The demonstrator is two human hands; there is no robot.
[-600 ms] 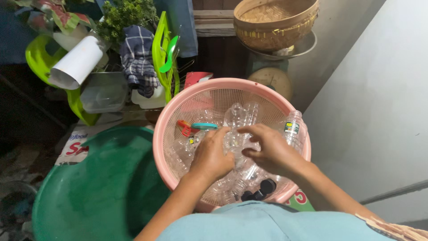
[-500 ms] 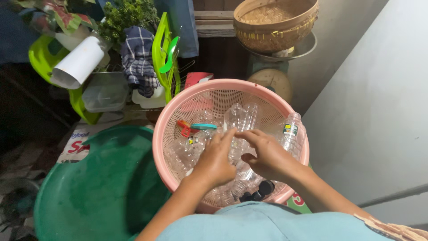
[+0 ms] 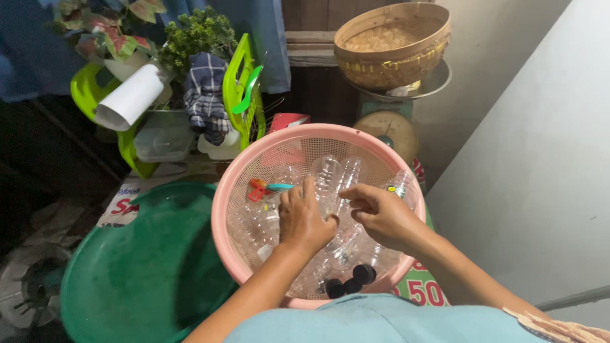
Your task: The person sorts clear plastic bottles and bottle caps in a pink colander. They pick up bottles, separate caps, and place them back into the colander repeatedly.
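Both hands were sorting in the pink basket (image 3: 219,209): the left hand (image 3: 304,219) lay fingers-together on clear bottles (image 3: 330,174), the right hand (image 3: 381,213) pinched one, seemingly about to lift it.

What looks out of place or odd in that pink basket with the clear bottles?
Among the clear plastic bottles in the pink mesh basket, a red and teal clip-like item lies at the left, the only non-bottle thing. Loose black caps sit at the near rim. Both hands, left and right, rest on bottles.

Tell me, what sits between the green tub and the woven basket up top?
In the head view, the pink basket of clear plastic bottles lies between green tub and woven basket.
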